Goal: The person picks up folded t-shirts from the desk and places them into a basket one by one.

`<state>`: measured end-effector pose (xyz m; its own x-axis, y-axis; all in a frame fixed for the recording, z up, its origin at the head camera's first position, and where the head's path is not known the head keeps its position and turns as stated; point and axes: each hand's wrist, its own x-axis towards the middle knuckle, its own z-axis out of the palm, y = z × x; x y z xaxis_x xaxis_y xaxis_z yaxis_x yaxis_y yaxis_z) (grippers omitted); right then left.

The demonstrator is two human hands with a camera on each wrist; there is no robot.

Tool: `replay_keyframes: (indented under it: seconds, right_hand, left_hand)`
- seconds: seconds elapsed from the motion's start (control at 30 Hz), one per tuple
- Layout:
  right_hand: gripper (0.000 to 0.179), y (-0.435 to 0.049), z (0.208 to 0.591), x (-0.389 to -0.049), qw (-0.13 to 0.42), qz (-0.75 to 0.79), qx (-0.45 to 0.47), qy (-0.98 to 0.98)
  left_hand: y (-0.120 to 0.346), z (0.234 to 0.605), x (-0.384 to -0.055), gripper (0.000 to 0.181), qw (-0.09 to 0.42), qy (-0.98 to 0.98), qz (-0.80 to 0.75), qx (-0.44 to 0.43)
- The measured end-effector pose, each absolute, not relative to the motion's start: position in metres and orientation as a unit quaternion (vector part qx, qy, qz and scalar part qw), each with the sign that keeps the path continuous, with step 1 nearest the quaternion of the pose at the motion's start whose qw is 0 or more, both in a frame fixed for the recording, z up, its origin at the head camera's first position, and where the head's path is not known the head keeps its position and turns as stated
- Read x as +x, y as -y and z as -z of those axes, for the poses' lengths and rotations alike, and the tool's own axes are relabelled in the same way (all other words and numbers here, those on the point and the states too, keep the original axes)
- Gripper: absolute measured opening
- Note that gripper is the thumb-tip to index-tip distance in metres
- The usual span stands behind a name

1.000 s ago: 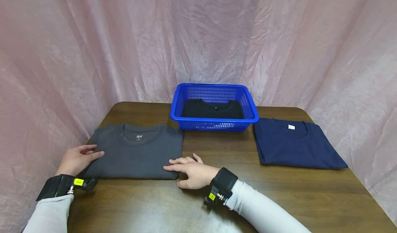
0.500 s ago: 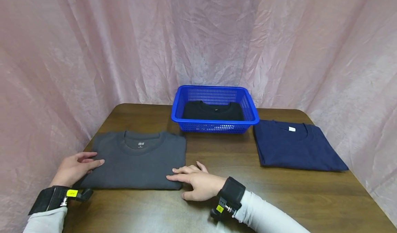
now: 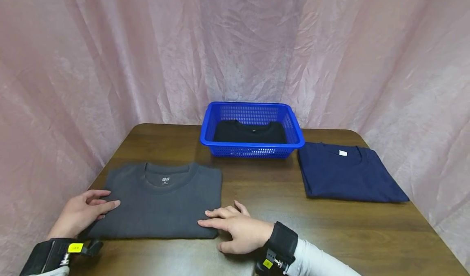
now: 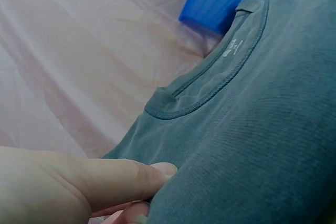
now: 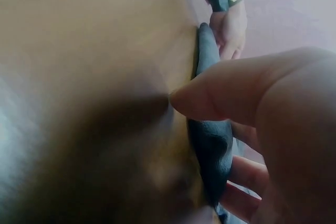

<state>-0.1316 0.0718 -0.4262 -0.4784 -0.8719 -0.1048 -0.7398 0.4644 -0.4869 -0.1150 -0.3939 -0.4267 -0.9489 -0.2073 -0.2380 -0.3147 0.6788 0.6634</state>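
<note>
The gray shirt lies folded on the table, collar toward the back edge, along the left edge; the left hand touches its left side, thumb on the cloth, though whether the hand pinches it I cannot tell; the right hand rests fingertips on its right side, fingers and thumb apart; near the middle of the back edge is the basket holding the black shirt; the folded navy shirt lies by the right edge
</note>
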Motion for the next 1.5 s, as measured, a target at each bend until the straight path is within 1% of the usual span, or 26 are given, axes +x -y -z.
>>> replay_keyframes:
  seconds: [0.2, 0.3, 0.37, 0.47, 0.53, 0.57, 0.67, 0.73, 0.77, 0.8, 0.9, 0.97, 1.0, 1.13, 1.2, 1.3, 1.37, 1.4, 1.43, 1.5]
  right_hand:
    - [0.073, -0.075, 0.426, -0.122, 0.151, 0.186, -0.491, -0.838]
    - [0.066, -0.074, 0.427, -0.122, 0.141, 0.217, -0.482, -0.837]
    - [0.059, -0.073, 0.426, -0.124, 0.122, 0.256, -0.451, -0.846]
    - [0.052, -0.069, 0.424, -0.128, 0.110, 0.368, -0.339, -0.859]
    - [0.056, -0.065, 0.422, -0.131, 0.129, 0.462, -0.241, -0.844]
    - [0.060, -0.063, 0.421, -0.133, 0.147, 0.515, -0.193, -0.822]
    - [0.074, -0.056, 0.415, -0.139, 0.220, 0.644, -0.075, -0.729]
    - [0.073, -0.052, 0.413, -0.142, 0.262, 0.694, -0.026, -0.670]
    - [0.069, -0.049, 0.413, -0.144, 0.274, 0.710, -0.013, -0.648]
    - [0.063, -0.047, 0.413, -0.146, 0.285, 0.721, -0.005, -0.631]
    - [0.028, -0.039, 0.417, -0.150, 0.306, 0.749, 0.004, -0.588]
    - [0.011, -0.033, 0.421, -0.152, 0.321, 0.767, 0.000, -0.556]
    - [0.006, -0.031, 0.423, -0.153, 0.330, 0.773, 0.001, -0.542]
    - [0.008, -0.022, 0.427, -0.157, 0.350, 0.771, -0.009, -0.532]
    - [0.010, -0.019, 0.427, -0.157, 0.340, 0.752, -0.012, -0.564]
    - [0.013, -0.017, 0.425, -0.157, 0.306, 0.717, -0.035, -0.625]
    - [0.022, -0.017, 0.424, -0.158, 0.293, 0.708, -0.052, -0.641]
    - [0.028, -0.017, 0.424, -0.158, 0.295, 0.712, -0.062, -0.635]
    - [0.035, -0.016, 0.425, -0.158, 0.302, 0.719, -0.070, -0.622]
    - [0.044, -0.017, 0.428, -0.160, 0.329, 0.741, -0.070, -0.581]
  left_hand:
    - [0.392, 0.427, -0.108, 0.099, 0.082, -0.909, -0.380, -0.149]
    - [0.393, 0.424, -0.106, 0.093, 0.082, -0.904, -0.393, -0.146]
    - [0.394, 0.421, -0.107, 0.085, 0.061, -0.908, -0.387, -0.145]
    - [0.396, 0.416, -0.108, 0.075, 0.018, -0.923, -0.344, -0.171]
    - [0.399, 0.412, -0.110, 0.075, 0.012, -0.936, -0.299, -0.185]
    - [0.400, 0.410, -0.111, 0.077, 0.022, -0.939, -0.283, -0.193]
    - [0.402, 0.405, -0.119, 0.090, 0.079, -0.944, -0.261, -0.185]
    - [0.403, 0.403, -0.125, 0.098, 0.114, -0.943, -0.263, -0.169]
    - [0.402, 0.402, -0.129, 0.099, 0.124, -0.942, -0.265, -0.164]
    - [0.402, 0.400, -0.132, 0.101, 0.134, -0.941, -0.269, -0.158]
    - [0.404, 0.401, -0.142, 0.099, 0.165, -0.921, -0.321, -0.148]
    - [0.405, 0.403, -0.147, 0.099, 0.190, -0.901, -0.363, -0.142]
    - [0.406, 0.404, -0.150, 0.100, 0.204, -0.889, -0.383, -0.144]
    - [0.407, 0.409, -0.157, 0.102, 0.245, -0.849, -0.444, -0.146]
    - [0.407, 0.411, -0.157, 0.098, 0.251, -0.831, -0.475, -0.145]
    - [0.405, 0.414, -0.154, 0.090, 0.249, -0.802, -0.527, -0.129]
    - [0.405, 0.415, -0.152, 0.085, 0.245, -0.790, -0.549, -0.119]
    - [0.406, 0.415, -0.151, 0.082, 0.245, -0.784, -0.559, -0.116]
    - [0.407, 0.416, -0.150, 0.079, 0.247, -0.781, -0.563, -0.108]
    - [0.410, 0.417, -0.150, 0.071, 0.259, -0.772, -0.572, -0.093]
